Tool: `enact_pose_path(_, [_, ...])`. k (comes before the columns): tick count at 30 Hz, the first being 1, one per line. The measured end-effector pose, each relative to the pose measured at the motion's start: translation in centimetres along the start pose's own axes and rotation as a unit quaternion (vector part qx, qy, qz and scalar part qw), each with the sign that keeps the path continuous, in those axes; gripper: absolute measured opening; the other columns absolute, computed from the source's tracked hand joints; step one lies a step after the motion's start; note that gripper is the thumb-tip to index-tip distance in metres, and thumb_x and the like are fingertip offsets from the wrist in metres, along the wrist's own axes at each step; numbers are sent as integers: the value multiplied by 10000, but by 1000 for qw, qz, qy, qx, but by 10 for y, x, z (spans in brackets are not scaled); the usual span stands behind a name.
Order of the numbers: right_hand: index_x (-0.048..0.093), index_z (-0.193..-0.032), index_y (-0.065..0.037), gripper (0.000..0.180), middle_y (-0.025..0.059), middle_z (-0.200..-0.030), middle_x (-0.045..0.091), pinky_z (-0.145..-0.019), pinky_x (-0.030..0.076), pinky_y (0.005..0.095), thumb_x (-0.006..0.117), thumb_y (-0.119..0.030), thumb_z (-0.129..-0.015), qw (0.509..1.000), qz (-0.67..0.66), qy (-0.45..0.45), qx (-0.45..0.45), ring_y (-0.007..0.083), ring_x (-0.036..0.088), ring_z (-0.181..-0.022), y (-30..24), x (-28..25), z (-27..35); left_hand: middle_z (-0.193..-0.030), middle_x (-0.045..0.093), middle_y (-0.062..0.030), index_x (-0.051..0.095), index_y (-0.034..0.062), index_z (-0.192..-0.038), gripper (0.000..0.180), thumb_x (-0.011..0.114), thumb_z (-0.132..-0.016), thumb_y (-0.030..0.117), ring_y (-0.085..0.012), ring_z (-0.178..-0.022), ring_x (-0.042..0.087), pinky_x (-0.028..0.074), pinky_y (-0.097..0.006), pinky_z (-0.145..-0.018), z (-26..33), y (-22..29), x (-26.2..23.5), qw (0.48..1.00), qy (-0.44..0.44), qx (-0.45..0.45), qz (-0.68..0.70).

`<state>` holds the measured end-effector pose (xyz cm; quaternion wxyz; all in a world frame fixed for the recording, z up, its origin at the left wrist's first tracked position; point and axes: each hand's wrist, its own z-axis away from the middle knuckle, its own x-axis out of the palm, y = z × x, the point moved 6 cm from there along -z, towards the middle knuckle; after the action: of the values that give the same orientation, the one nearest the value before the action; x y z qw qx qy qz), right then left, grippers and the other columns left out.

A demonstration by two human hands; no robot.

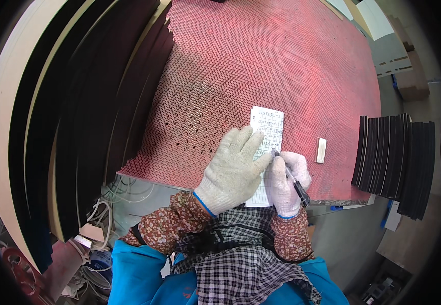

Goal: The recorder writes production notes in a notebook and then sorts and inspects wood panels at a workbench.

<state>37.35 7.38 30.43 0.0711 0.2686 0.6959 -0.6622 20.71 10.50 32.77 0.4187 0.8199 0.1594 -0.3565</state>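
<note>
A narrow white notepad (268, 122) with a printed grid and rows of handwriting lies near the front edge of the red mesh mat. My left hand (231, 170), in a pale knitted glove, rests flat across the pad's left side with its fingers stretched out. In my right hand (287, 185), gloved the same way, a black pen (299, 190) is pinched, its tip at the paper just beside my left fingers. The lower part of the pad is partly hidden behind both hands. To the right of my right hand lies a small pale rectangular block (321, 151).
The red perforated mat (291, 61) covers the table. Tall black boards with pale edges (93, 101) stand along the left. A row of thin black panels (383, 155) sits at the right edge. Cables and hoses (103, 213) hang below left.
</note>
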Motion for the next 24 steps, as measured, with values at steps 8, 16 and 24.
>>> enact_pose_path(8, [681, -1081, -12, 187, 102, -769, 732, -607, 586, 345, 720, -186, -1026, 1000, 14, -2, -11, 167, 733, -664, 1, -1, 0, -1361, 616, -226, 725, 50, -1199, 470, 731, -732, 109, -438, -1339, 539, 425, -583, -1146, -1, 0, -1, 1000, 2, 1, 6])
enact_pose_path(16, [684, -1075, -8, 196, 115, -775, 736, -615, 592, 352, 721, -194, -1027, 1000, 29, 3, -13, 181, 743, -676, -4, 0, -2, -1357, 614, -219, 725, 45, -1196, 452, 719, -747, 96, -433, -1329, 538, 427, -577, -1125, -3, 1, -2, 1000, -9, -3, 16])
enact_pose_path(24, [690, -1075, -19, 186, 125, -791, 739, -613, 593, 361, 724, -194, -1025, 999, 40, 3, -29, 194, 747, -677, -3, 0, -1, -1346, 614, -231, 719, 37, -1191, 444, 716, -750, 83, -439, -1323, 540, 441, -573, -1103, -3, 1, -3, 1000, -4, 1, 19])
